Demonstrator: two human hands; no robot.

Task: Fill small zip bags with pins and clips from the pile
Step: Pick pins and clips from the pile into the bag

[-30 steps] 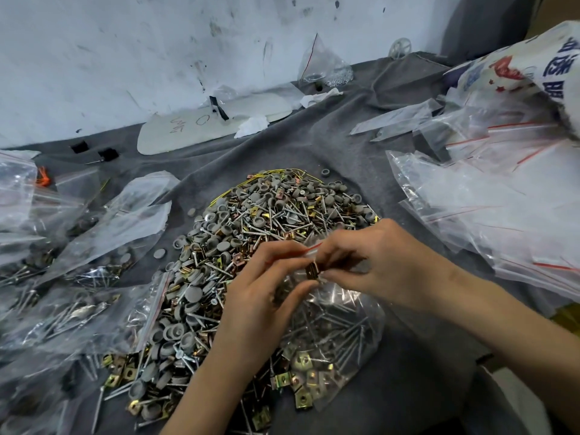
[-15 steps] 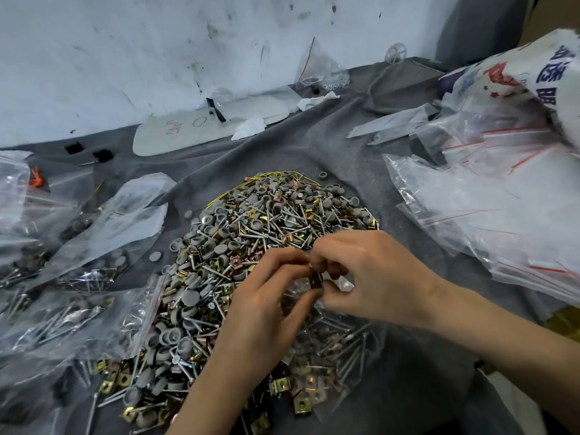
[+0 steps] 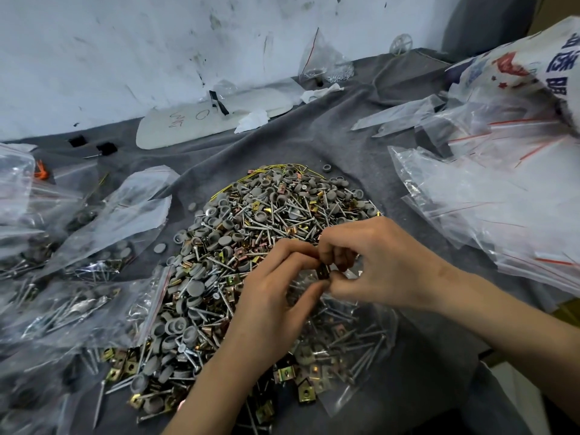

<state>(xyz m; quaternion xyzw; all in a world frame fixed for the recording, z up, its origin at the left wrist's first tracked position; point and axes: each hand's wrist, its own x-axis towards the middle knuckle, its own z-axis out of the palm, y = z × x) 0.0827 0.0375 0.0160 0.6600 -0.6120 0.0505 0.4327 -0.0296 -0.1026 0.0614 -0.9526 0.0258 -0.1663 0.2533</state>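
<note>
Head camera, looking down at a bench [image 3: 314, 142] covered in grey cloth. Little differs from a second ago. The two hands still meet at the same spot over the near edge of the pile [image 3: 251, 227] of pins, grey caps and brass clips. The right hand's fingers have curled tighter than before, and the red zip strip that showed by the fingertips is now hidden.

The left hand [image 3: 273, 299] reaches up from the bottom centre. Its forefinger and thumb close narrowly on the mouth of a clear zip bag [image 3: 348, 343]. The right hand [image 3: 379, 265] comes in from the right, fingers curled, pinching a small dark clip [image 3: 323, 273] at its fingertips. The clip sits right between the two hands, touching the fingertips of both, at the bag's mouth.

The clip's long axis stands roughly upright in the picture; it is too small to tell which way it faces. The bag lies flat under both hands. Its long axis runs from the fingertips towards the near right, closed bottom nearest the viewer, with pins and clips already inside.

Filled bags [image 3: 78, 277] lie to the left, and empty bags [image 3: 489, 215] are heaped to the right.
</note>
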